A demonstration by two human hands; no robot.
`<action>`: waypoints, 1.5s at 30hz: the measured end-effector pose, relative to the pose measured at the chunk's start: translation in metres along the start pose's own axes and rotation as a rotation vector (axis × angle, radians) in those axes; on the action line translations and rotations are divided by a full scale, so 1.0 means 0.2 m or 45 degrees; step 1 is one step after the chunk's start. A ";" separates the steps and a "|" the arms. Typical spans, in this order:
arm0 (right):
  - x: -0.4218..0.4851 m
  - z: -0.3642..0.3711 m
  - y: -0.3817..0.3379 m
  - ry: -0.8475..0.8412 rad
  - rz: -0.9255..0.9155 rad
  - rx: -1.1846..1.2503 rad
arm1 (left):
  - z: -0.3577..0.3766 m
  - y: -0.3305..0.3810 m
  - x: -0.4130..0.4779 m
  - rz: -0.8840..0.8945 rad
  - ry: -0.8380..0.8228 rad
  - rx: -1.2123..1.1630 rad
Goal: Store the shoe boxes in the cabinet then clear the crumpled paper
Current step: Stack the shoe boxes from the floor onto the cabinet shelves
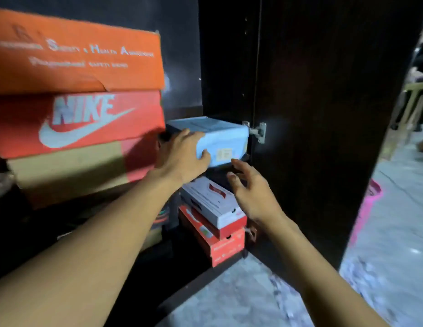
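A light blue shoe box point(226, 138) sits on a shelf inside the dark cabinet point(227, 74), its end facing out. My left hand point(182, 156) grips its left front corner, fingers over the top edge and thumb on the end face. My right hand point(250, 187) hovers open just below and right of the box, not touching it. Below stand a white and red box point(213, 204) on a red box point(220, 244). To the left an orange box point(76, 53) lies on a red Nike box point(83, 121) with a tan base point(71, 171). No crumpled paper shows.
The dark cabinet door point(323, 114) stands open on the right, its metal hinge point(259, 132) beside the blue box. A pink basket point(368, 206) stands on the pale marbled floor point(241, 300) behind the door. Wooden furniture point(416, 102) shows at the far right.
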State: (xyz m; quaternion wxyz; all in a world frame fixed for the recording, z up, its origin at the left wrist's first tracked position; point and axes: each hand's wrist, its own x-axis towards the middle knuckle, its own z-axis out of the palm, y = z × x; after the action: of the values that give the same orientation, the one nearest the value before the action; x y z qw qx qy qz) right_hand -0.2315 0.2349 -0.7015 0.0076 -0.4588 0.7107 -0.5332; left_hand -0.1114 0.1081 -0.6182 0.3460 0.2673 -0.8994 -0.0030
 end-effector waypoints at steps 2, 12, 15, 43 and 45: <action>-0.22 -0.11 0.13 0.045 0.084 -0.047 | 0.14 0.14 -0.12 0.051 -0.124 -0.135; -1.12 -0.68 0.58 0.360 0.513 -0.482 | 0.71 0.97 -0.67 0.222 -0.668 -0.664; -1.34 -0.85 0.66 0.445 0.633 -0.584 | 0.83 1.24 -0.79 0.263 -0.834 -0.804; -2.98 -1.52 1.05 1.366 1.590 0.233 | 1.47 2.23 -2.06 -0.197 -2.259 -1.070; -3.02 -1.49 1.09 1.291 1.593 0.424 | 1.47 2.22 -2.08 -0.244 -2.322 -1.097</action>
State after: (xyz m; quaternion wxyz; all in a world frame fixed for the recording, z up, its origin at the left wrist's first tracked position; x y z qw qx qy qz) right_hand -0.1703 0.8596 -1.0289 0.0495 0.3257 0.6638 -0.6714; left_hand -0.2516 0.6370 -1.0150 -0.4075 0.0866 -0.7177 -0.5580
